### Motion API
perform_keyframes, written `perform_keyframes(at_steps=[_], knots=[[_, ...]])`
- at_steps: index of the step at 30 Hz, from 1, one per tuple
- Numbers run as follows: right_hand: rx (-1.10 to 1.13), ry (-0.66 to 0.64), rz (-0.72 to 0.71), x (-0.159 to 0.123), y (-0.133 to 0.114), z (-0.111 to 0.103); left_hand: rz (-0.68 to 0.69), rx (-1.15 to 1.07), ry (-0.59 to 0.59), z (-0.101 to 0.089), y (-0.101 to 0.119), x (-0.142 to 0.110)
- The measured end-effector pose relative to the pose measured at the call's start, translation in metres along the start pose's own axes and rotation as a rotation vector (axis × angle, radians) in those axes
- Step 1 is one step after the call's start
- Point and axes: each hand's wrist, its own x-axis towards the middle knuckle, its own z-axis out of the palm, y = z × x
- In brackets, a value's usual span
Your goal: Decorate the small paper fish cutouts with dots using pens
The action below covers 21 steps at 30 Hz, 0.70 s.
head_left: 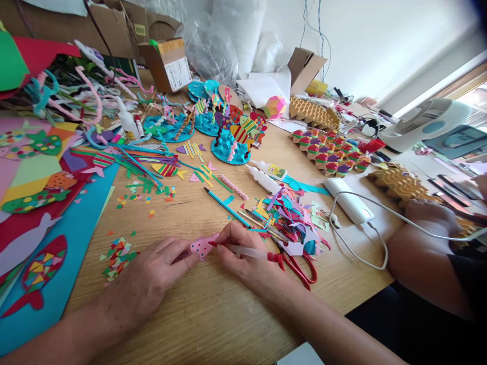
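Two bare hands meet over one small pink paper fish (201, 247), which lies between them, close above the wooden table (182, 319). The left hand (152, 266) takes the fish at its one end, between thumb and forefinger; probably this grip is so the light paper does not slide. The right hand (243, 258) grasps a pen (251, 252) with thumb and forefinger very near to its red tip, I think for better control on such a little surface. The tip is at the edge of the fish, but whether it touches, I cannot tell. Dark spots are visible on the fish.

Just beside the right hand are red-handled scissors (300, 268), partly under paper scraps (292, 218); the scraps seem pushed into one heap to leave working space. Near the left hand is a pile of small coloured pieces (117, 256), perhaps kept together for easy picking. Farther, a blue pen (227, 207) lies before white glue bottles (264, 178), and behind them stands a blue base (230, 147) bearing decorated fish. On the right side, another person's arm (418, 253) rests near a white cable (386, 253).
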Motion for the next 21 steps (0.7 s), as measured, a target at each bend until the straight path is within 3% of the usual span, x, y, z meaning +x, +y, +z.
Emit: perform_keyframes(at_steps=[21], knots=[[-0.113, 0.141, -0.063, 0.001, 0.016, 0.019, -0.03, 0.007, -0.044, 0.004, 0.0, -0.002]])
